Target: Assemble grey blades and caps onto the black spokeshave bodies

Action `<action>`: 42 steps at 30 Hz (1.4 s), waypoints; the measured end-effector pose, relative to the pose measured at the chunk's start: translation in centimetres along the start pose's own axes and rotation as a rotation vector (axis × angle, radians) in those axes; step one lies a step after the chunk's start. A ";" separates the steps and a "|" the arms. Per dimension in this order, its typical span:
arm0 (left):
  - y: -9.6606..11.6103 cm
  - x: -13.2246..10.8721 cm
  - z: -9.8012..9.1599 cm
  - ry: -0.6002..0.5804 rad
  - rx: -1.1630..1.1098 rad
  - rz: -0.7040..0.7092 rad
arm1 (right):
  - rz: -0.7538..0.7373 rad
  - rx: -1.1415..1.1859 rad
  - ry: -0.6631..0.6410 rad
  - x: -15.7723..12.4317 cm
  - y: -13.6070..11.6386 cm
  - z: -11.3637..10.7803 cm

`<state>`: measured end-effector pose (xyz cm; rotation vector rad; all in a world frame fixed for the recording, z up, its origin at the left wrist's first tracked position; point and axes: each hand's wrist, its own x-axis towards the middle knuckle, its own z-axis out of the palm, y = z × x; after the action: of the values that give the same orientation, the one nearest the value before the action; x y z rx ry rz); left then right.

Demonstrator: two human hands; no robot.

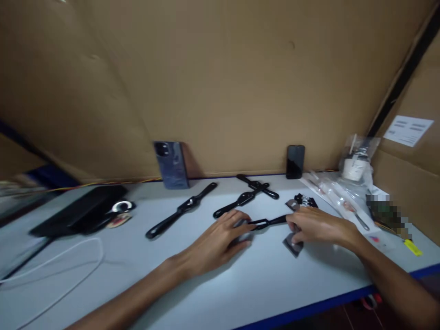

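Observation:
A black spokeshave body (263,224) lies low over the table between my two hands, its middle frame showing an opening. My left hand (223,236) is closed round its left handle, with the thumb lower and a little apart. My right hand (318,225) has bent fingers at the end of the right handle, and their tips are partly hidden. A flat grey blade (293,246) lies just below the right fingertips. Behind that hand sit another grey plate (292,205) and a cluster of small black and silver screws (305,200).
Two crossed spokeshaves (245,198) lie further back, and another spokeshave (185,206) to the left. A blue phone (172,165) and a black phone (295,161) lean on the cardboard wall (220,91). Plastic packets (338,197) lie right; a black case (79,208) and white cable (101,250) left.

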<state>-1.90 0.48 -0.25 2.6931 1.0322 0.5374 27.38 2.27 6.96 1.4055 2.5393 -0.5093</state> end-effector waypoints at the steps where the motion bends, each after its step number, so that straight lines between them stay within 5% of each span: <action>1: 0.0 0.0 0.1 0.004 -0.003 0.010 | -0.001 -0.021 0.012 0.2 0.2 -0.1; 6: -0.3 0.1 -0.1 0.050 0.006 0.026 | -0.031 -0.073 0.117 0.2 2.1 -1.1; 11: -0.9 0.1 -0.2 0.127 -0.070 -0.105 | 0.178 -0.201 0.344 0.3 4.1 -2.4; 14: -1.4 0.2 0.2 0.176 -0.086 -0.228 | 0.206 -0.179 0.338 1.0 4.9 -2.5; 20: -0.7 0.4 0.6 0.129 -0.057 -0.295 | -0.089 -0.037 0.235 2.9 5.7 -0.9; 32: 0.3 0.6 0.8 0.118 -0.034 -0.283 | -0.009 0.038 0.245 3.6 8.1 -1.3; 38: 0.2 0.6 1.4 0.120 -0.006 -0.310 | 0.195 -0.029 0.366 3.1 10.2 -2.0; 42: 0.1 0.6 1.3 0.089 -0.034 -0.275 | 0.122 -0.013 0.355 3.4 9.2 -1.7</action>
<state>-0.93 0.73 -1.30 2.4596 1.3761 0.6183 33.32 10.08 5.49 1.7695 2.6872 -0.2381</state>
